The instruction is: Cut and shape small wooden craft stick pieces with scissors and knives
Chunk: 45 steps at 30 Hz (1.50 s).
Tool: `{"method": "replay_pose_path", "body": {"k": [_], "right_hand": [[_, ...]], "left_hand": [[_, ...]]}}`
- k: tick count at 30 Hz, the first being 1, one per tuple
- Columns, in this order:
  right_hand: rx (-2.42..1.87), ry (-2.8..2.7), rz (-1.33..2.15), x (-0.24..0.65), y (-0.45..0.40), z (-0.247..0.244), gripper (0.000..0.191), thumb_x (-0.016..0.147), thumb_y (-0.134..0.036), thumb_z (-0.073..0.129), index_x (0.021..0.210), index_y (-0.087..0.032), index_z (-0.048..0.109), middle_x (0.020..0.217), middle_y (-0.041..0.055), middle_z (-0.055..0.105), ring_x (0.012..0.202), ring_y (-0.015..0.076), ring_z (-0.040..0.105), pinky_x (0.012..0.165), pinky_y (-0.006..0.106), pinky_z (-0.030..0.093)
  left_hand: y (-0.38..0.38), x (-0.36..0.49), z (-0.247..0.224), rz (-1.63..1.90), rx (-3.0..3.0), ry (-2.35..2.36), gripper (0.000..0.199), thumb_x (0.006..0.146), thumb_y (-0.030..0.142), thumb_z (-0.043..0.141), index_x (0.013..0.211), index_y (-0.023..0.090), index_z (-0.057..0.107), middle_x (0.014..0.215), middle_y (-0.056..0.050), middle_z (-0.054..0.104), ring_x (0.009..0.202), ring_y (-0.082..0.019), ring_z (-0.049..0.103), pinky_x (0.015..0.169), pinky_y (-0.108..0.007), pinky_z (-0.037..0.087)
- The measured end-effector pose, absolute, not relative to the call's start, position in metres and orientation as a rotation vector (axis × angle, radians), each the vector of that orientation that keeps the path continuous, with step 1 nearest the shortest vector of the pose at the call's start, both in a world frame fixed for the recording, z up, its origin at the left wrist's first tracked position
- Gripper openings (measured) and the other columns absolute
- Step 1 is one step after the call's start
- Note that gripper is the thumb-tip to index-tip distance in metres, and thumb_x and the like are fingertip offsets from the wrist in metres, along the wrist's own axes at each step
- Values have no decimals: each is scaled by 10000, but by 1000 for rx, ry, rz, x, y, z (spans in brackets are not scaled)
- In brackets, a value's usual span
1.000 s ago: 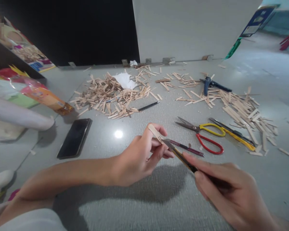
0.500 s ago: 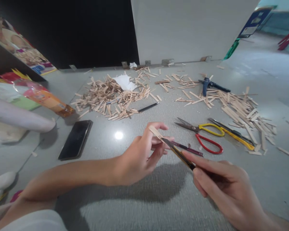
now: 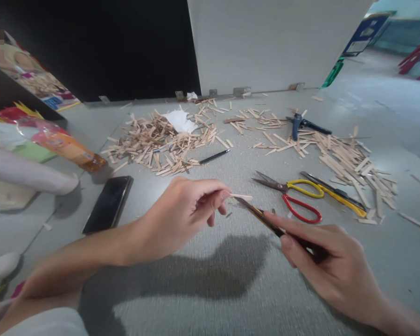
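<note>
Nearest: left hand point(image 3: 185, 219), thumb and fingers closed on one end of a pale wooden stick point(image 3: 244, 197), its free end pointing right, above the grey surface point(image 3: 182, 310). Right hand point(image 3: 332, 268) wrapped round a craft knife point(image 3: 264, 223), blade angled up-left to the stick; whether the edge touches, cannot tell.

Left side: dark phone point(image 3: 108, 204) flat, just beyond the left forearm. Farther left, a pale translucent bag point(image 3: 7, 192), contents unreadable, beside a whitish tube point(image 3: 31, 171); inside of tube not visible. Beyond it, a clear plastic bottle point(image 3: 65, 145), orange wrap, something amber at its right end; liquid or not, cannot tell.

Right side: scissors point(image 3: 283, 188), blades parted, one handle loop yellow, one red. Just beside them, a yellow-and-black cutter point(image 3: 339, 198).

Farther: black pen point(image 3: 214, 156) at the edge of the left stick heap point(image 3: 147, 140), loose, in no container. White crumpled paper point(image 3: 180, 121) on that heap. Right stick heap point(image 3: 350, 161) also loose, dark blue hand tool point(image 3: 306, 123) across its far end.

Farthest: black panel point(image 3: 101, 46) and white panel point(image 3: 266, 44), metal hinges along the foot.
</note>
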State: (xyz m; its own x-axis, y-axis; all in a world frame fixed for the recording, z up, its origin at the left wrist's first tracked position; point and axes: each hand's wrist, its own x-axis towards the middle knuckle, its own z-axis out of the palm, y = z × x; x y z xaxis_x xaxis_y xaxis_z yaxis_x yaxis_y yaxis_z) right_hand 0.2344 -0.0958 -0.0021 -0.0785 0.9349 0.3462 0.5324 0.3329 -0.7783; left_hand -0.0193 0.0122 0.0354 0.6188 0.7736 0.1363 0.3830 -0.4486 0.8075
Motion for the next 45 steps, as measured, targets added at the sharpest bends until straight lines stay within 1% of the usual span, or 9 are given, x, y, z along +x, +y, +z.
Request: {"method": "replay_pose_path", "body": {"k": [6,14,22,25,30,33,38,42,45], "right_hand": [[-1302,-1786,703,243,-83,6,347,974,-206,687,1255,-300,867,495,-44,658,402,127,545,415,222,436],[-1280,-1682,1048,254,-71,14,313,962,-206,677,1192,-224,889,497,-34,632,418,100,551,404,180,384],[-1189,-1583,1339,265,-63,9,310,1034,-369,714,1216,-177,875,466,-34,599,391,87,492,417,193,399],[-1191,-1705,1218,266,-62,8,312,1066,-335,661,1254,-187,861,474,-39,610,391,92,501,404,193,383],[-1208,-2028,369,261,-71,-4,320,1075,-191,638,1332,-199,826,595,-17,695,456,109,532,460,221,427],[-1173,-2070,105,255,-78,-12,343,1086,-154,609,1371,-173,800,623,-11,700,482,118,549,507,232,462],[-1208,-1957,326,244,-81,-7,332,1064,-143,585,1268,-151,847,542,-41,655,391,96,467,402,216,386],[-1229,-1866,567,239,-80,-2,348,1064,-171,568,1260,-156,855,440,-81,523,360,100,407,327,209,291],[-1192,-1854,482,239,-81,-6,338,1045,-145,597,1256,-185,857,481,-69,599,368,98,439,349,204,338]], "left_hand": [[20,-17,41,342,1813,806,303,1087,250,503,888,180,720,748,-37,758,522,-114,638,440,-171,466],[22,-17,42,291,1645,720,275,1117,274,494,938,170,675,770,-35,729,548,-107,637,445,-168,444],[27,-16,42,213,1484,618,240,1146,241,446,1026,150,632,760,-6,699,540,-82,593,465,-162,451],[24,-14,39,223,1502,608,245,1157,239,411,1018,162,598,788,-6,700,572,-85,608,482,-167,448],[12,-13,30,371,1679,662,238,1172,264,367,1028,192,542,774,36,646,562,-70,550,518,-178,438],[5,-11,22,489,1766,652,192,1175,281,367,1061,204,502,747,61,609,553,-70,515,536,-187,431],[2,-8,11,594,1715,592,211,1184,334,391,1017,222,456,723,72,570,545,-73,456,511,-192,385],[1,-7,7,640,1616,562,266,1184,425,433,1020,218,470,721,68,569,538,-70,429,486,-186,352],[0,-6,8,644,1535,568,321,1165,499,482,1024,211,496,701,72,560,523,-67,407,459,-179,322]]}}
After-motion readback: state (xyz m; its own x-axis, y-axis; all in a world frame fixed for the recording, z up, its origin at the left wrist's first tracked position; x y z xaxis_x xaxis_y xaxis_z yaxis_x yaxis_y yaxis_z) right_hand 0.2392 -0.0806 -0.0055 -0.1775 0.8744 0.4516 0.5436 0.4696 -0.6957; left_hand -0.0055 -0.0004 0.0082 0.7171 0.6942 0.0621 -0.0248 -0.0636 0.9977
